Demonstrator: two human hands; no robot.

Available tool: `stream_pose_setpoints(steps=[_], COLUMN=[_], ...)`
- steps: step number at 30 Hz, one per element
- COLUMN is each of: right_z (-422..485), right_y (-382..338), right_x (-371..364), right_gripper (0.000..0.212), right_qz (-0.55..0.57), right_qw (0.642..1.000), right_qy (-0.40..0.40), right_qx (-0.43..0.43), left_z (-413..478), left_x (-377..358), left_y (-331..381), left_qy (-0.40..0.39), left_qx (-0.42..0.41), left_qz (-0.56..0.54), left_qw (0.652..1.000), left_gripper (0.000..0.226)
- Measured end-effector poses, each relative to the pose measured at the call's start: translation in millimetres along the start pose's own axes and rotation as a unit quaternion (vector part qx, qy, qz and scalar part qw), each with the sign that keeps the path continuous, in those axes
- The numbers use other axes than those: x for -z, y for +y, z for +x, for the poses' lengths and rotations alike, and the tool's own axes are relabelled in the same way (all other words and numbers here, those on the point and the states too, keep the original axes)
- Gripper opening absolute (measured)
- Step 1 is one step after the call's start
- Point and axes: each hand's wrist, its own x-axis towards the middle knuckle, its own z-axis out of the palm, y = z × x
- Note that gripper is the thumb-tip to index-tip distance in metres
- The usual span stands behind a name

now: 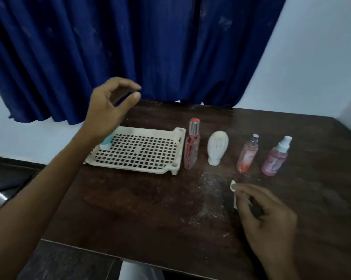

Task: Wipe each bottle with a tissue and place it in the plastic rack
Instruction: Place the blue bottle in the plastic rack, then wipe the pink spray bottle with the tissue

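Note:
A cream plastic rack point(166, 170) with a grid floor lies on the dark wooden table point(130, 209). A light blue bottle point(107, 142) lies in the rack's left end, partly hidden by my left wrist. My left hand point(110, 108) hovers above the rack, fingers loosely curved and holding nothing. To the right of the rack stand a tall red bottle point(191, 146), a white ribbed bottle point(218, 147), a small pink bottle point(247, 156) and a pink spray bottle point(276, 157). My right hand point(265, 217) pinches a white tissue point(233, 190) in front of the bottles.
A blue curtain point(130, 47) hangs behind the table, and a pale wall point(312, 67) stands to the right. White dust specks point(207, 211) are scattered on the tabletop in front of the bottles. The table's near edge runs along the bottom of the view.

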Motion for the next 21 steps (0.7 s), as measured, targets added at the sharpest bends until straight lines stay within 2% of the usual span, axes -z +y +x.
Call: stream_pose_setpoints(steps=[4, 6, 11, 15, 21], right_z=[0.7, 2.0, 10.9, 20.3, 17.7], right_y=[1.9, 4.2, 14.1, 22.3, 34.2], right_x=[4.4, 6.0, 21.8, 47.9, 54.7], right_gripper=[0.018, 0.024, 0.021, 0.024, 0.027], right_qz=[0.025, 0.051, 0.125, 0.109, 0.080], right_qw=[0.999, 0.994, 0.968, 0.967, 0.969], right_qy=[0.029, 0.060, 0.133, 0.159, 0.173], right_qx=[-0.025, -0.070, -0.172, -0.168, -0.159], left_z=[-14.0, -25.0, -47.7, -46.3, -31.9], left_x=[-69.9, -107.1, -192.2, -241.7, -285.9], left_y=[42.9, 58.6, 90.2, 98.1, 98.7], left_qy=[-0.033, -0.062, -0.118, -0.143, -0.179], left_qx=[-0.029, -0.032, -0.049, -0.079, -0.063], left_qz=[-0.051, -0.085, -0.106, -0.084, -0.016], left_qw=[0.998, 0.994, 0.986, 0.983, 0.982], left_gripper=[0.013, 0.012, 0.019, 0.030, 0.039])
